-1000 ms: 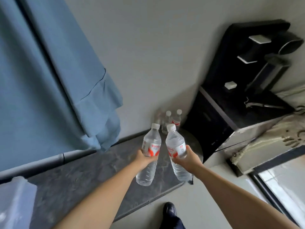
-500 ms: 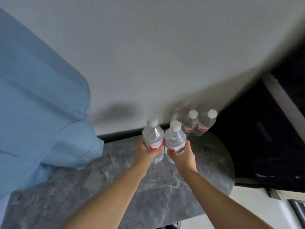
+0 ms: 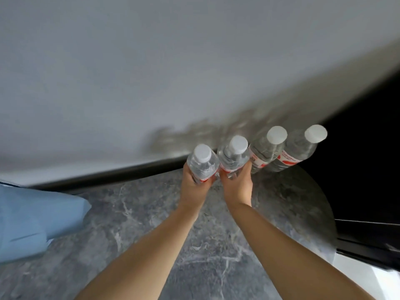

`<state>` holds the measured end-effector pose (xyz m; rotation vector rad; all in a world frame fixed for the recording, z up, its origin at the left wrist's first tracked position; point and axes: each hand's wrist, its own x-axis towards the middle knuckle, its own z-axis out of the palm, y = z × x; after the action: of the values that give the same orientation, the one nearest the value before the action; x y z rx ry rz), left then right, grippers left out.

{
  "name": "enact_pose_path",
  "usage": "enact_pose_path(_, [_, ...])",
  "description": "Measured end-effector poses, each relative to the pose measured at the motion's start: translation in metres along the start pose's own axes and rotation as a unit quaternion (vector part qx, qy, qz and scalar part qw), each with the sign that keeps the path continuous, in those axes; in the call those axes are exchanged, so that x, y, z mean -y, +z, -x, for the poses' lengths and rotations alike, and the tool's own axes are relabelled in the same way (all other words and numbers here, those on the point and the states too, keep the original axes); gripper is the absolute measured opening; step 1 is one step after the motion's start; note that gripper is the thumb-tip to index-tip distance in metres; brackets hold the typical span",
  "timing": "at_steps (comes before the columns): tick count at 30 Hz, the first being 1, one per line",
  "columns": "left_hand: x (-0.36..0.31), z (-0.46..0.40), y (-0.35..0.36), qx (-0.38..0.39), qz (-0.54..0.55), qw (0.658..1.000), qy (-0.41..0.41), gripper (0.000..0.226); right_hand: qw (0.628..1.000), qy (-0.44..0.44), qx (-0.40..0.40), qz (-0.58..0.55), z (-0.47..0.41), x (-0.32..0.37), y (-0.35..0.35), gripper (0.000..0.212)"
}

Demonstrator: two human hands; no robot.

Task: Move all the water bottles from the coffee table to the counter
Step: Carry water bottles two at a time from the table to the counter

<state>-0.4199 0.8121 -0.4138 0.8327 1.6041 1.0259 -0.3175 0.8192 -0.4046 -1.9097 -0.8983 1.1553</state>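
Observation:
My left hand [image 3: 193, 188] grips a clear water bottle [image 3: 202, 162] with a white cap and red-and-white label. My right hand [image 3: 237, 185] grips a second such bottle [image 3: 234, 155] right beside it. Both bottles stand upright at the back of the grey marble counter [image 3: 151, 234], close to the wall. Whether their bases touch the counter is hidden by my hands. Two more water bottles [image 3: 267, 151] [image 3: 300, 150] stand free in a row to the right, the nearer one almost touching the bottle in my right hand.
A white wall [image 3: 173, 72] with a dark strip at its foot backs the counter. A blue curtain [image 3: 32, 224] hangs over the counter's left part. A dark cabinet [image 3: 368, 169] stands at the right beyond the counter's rounded end.
Both hands have carried their bottles forward over the counter to the wall, next to the two standing bottles. The view has come closer and tilted down.

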Motion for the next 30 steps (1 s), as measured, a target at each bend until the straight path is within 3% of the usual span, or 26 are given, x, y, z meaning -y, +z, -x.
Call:
enact_pose_path(7, [-0.020, 0.003, -0.010, 0.060, -0.062, 0.996, 0.025, 0.068, 0.996, 0.034, 0.036, 0.074, 0.013, 0.011, -0.023, 0.072])
enact_pose_path(12, [-0.065, 0.040, -0.025, 0.072, -0.094, 0.993, -0.022, 0.079, 0.991, 0.038, 0.060, 0.114, 0.041, 0.034, -0.067, 0.069])
enact_pose_path(19, [-0.146, 0.117, -0.045, 0.095, -0.274, 0.957, 0.021, 0.085, 0.971, -0.018, 0.106, 0.214, 0.088, 0.095, -0.141, 0.066])
enact_pose_path(25, [-0.189, 0.176, -0.066, 0.116, -0.435, 0.892, 0.037, 0.063, 0.884, -0.083, 0.185, 0.422, 0.123, 0.142, -0.179, 0.052])
enact_pose_path(30, [-0.201, 0.218, -0.092, 0.113, -0.476, 0.872, 0.032, 0.059, 0.823, -0.132, 0.224, 0.505, 0.151, 0.168, -0.180, 0.043])
